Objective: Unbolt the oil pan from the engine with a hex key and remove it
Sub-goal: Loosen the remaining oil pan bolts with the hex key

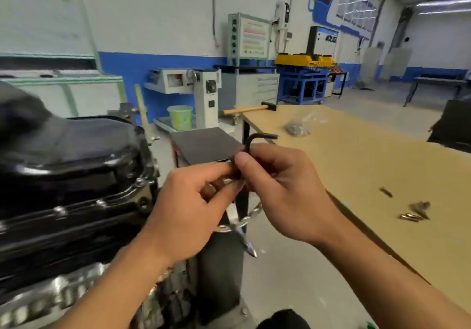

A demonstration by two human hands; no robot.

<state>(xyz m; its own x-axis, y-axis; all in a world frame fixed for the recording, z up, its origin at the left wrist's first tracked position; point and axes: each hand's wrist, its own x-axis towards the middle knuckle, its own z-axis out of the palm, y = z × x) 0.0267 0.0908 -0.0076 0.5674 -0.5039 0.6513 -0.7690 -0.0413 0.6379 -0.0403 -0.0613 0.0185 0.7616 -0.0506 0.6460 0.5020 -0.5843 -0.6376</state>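
Hex key (255, 140) between both hands (188, 208) (288, 191)

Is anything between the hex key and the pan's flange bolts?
Nothing visible. The left hand and right hand pinch the hex key right of the oil pan, with open air up to its flange bolts.
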